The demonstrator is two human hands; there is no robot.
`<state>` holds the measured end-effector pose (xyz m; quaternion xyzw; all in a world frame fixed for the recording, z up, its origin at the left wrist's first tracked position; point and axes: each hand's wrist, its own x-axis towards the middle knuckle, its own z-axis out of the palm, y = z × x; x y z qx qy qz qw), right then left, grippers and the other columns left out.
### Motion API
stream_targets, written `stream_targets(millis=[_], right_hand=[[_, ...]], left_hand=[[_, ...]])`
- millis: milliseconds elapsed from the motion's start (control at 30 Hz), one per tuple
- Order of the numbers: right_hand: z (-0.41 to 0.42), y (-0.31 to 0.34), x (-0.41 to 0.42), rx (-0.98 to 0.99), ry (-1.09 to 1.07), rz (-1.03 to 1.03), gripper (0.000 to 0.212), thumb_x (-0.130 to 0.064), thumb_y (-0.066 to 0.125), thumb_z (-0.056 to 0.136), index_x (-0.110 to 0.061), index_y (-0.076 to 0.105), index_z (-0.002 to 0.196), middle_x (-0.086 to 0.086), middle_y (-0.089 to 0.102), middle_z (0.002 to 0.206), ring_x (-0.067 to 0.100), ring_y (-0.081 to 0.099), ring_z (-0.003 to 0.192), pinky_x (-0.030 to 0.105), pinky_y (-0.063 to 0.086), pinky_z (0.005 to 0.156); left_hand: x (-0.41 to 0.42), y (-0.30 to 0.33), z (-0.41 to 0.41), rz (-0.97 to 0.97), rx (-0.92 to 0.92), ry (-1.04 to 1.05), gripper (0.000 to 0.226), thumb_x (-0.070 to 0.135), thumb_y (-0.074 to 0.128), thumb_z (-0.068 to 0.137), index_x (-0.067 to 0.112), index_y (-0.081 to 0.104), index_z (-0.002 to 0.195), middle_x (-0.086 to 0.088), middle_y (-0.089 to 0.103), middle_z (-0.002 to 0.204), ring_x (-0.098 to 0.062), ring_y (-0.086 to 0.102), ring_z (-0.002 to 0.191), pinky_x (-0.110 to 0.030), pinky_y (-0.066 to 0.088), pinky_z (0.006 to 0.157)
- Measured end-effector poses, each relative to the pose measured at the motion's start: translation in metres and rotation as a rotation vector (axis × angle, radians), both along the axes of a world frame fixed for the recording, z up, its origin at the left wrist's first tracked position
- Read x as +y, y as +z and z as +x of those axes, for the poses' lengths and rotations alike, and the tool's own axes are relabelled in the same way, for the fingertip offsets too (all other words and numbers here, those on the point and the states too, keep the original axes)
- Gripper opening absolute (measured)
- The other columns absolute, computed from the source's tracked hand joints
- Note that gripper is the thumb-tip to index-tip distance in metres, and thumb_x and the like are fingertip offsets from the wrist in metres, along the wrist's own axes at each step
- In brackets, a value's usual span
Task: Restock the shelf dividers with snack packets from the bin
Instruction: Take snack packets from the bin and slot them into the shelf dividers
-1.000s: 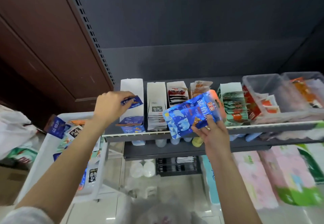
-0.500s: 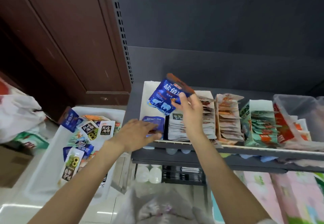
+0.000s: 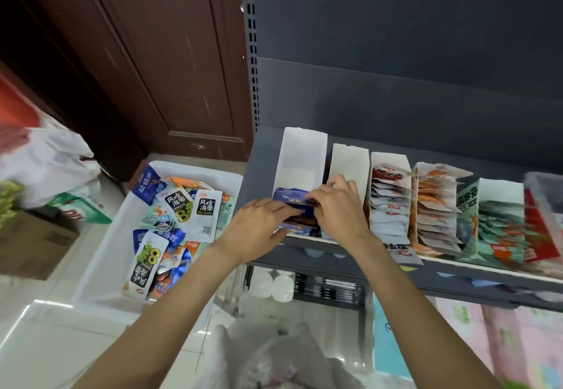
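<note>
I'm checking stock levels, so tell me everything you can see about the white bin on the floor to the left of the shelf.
The white bin looks like smooth plastic, rectangular and open-topped. It sits on the pale tiled floor, left of the grey shelf, in front of a brown door. Inside lies a loose jumble of snack packets: white, blue, orange and pale green, some face up, some overlapping. Neither hand touches it.

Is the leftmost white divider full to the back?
No: the leftmost divider holds only blue packets at its front, under both hands; its rear is bare.
</note>
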<state>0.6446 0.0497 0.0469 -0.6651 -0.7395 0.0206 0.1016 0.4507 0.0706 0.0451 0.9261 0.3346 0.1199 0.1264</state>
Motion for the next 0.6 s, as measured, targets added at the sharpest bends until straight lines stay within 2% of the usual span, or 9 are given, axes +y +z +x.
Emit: stream_targets(millis=[100, 167, 233, 333, 400, 433, 500, 533, 600], right_hand=[[-0.001, 0.005, -0.006, 0.064, 0.004, -0.067, 0.032, -0.010, 0.055, 0.088, -0.023, 0.066, 0.116, -0.004, 0.067, 0.110, 0.018, 0.041, 0.113, 0.030, 0.024, 0.089], [0.000, 0.011, -0.012, 0.112, 0.001, -0.037, 0.033, -0.009, 0.056, 0.087, -0.023, 0.067, 0.115, -0.005, 0.067, 0.111, 0.018, 0.041, 0.115, 0.029, 0.022, 0.090], [-0.001, 0.020, -0.020, 0.170, -0.002, 0.026, 0.032, -0.006, 0.056, 0.086, -0.022, 0.068, 0.111, -0.004, 0.068, 0.108, 0.020, 0.044, 0.115, 0.029, 0.022, 0.091], [-0.016, 0.040, -0.039, 0.376, -0.010, 0.140, 0.028, -0.003, 0.052, 0.088, -0.015, 0.069, 0.108, 0.001, 0.069, 0.103, 0.022, 0.052, 0.108, 0.034, 0.039, 0.093], [-0.041, 0.054, -0.053, 0.518, 0.025, 0.201, 0.027, -0.005, 0.049, 0.089, -0.014, 0.069, 0.105, -0.003, 0.069, 0.098, 0.015, 0.058, 0.098, 0.028, 0.047, 0.085], [-0.057, 0.058, -0.059, 0.586, 0.048, 0.189, 0.027, -0.008, 0.048, 0.089, -0.015, 0.069, 0.105, -0.007, 0.068, 0.096, 0.009, 0.059, 0.094, 0.021, 0.048, 0.080], [-0.095, 0.054, -0.062, 0.708, 0.110, 0.097, 0.027, -0.011, 0.048, 0.090, -0.017, 0.069, 0.105, -0.011, 0.069, 0.094, 0.001, 0.062, 0.089, 0.014, 0.049, 0.073], [-0.115, 0.045, -0.059, 0.738, 0.144, 0.027, 0.027, -0.009, 0.049, 0.091, -0.018, 0.069, 0.105, -0.010, 0.069, 0.095, 0.000, 0.063, 0.088, 0.015, 0.050, 0.072], [-0.155, 0.017, -0.044, 0.727, 0.196, -0.135, 0.027, -0.006, 0.052, 0.091, -0.020, 0.069, 0.107, -0.010, 0.069, 0.100, 0.000, 0.062, 0.086, 0.020, 0.050, 0.072]], left_hand=[[-0.011, 0.005, -0.009, -0.010, -0.094, 0.064, 0.035, 0.024, 0.059, 0.083, 0.020, 0.064, 0.117, 0.001, 0.069, 0.107, -0.021, 0.065, 0.095, -0.032, 0.053, 0.078], [-0.021, 0.011, -0.021, -0.001, -0.176, 0.135, 0.035, 0.029, 0.049, 0.087, 0.022, 0.065, 0.118, 0.005, 0.069, 0.107, -0.015, 0.063, 0.096, -0.028, 0.052, 0.079], [-0.032, 0.017, -0.038, 0.038, -0.269, 0.224, 0.032, 0.028, 0.049, 0.089, 0.022, 0.065, 0.116, 0.007, 0.070, 0.102, -0.009, 0.060, 0.093, -0.024, 0.049, 0.078], [-0.049, 0.023, -0.072, 0.072, -0.403, 0.394, 0.028, 0.027, 0.051, 0.090, 0.016, 0.067, 0.109, 0.007, 0.069, 0.091, -0.002, 0.057, 0.087, -0.015, 0.043, 0.076], [-0.058, 0.022, -0.101, 0.050, -0.461, 0.531, 0.028, 0.031, 0.050, 0.090, 0.015, 0.067, 0.105, 0.009, 0.065, 0.083, 0.000, 0.055, 0.080, -0.006, 0.038, 0.072], [-0.061, 0.020, -0.116, 0.009, -0.477, 0.609, 0.028, 0.033, 0.049, 0.090, 0.016, 0.066, 0.103, 0.011, 0.064, 0.080, -0.001, 0.055, 0.077, -0.006, 0.038, 0.070], [-0.062, 0.005, -0.150, -0.112, -0.488, 0.787, 0.025, 0.034, 0.051, 0.088, 0.019, 0.065, 0.101, 0.010, 0.065, 0.079, -0.005, 0.059, 0.075, -0.017, 0.045, 0.069], [-0.060, -0.006, -0.168, -0.174, -0.489, 0.871, 0.021, 0.031, 0.055, 0.087, 0.020, 0.064, 0.102, 0.010, 0.065, 0.079, -0.009, 0.061, 0.076, -0.025, 0.048, 0.070], [-0.050, -0.032, -0.205, -0.281, -0.452, 0.985, 0.020, 0.021, 0.059, 0.087, 0.023, 0.063, 0.106, 0.007, 0.068, 0.088, -0.013, 0.064, 0.082, -0.030, 0.049, 0.072]])
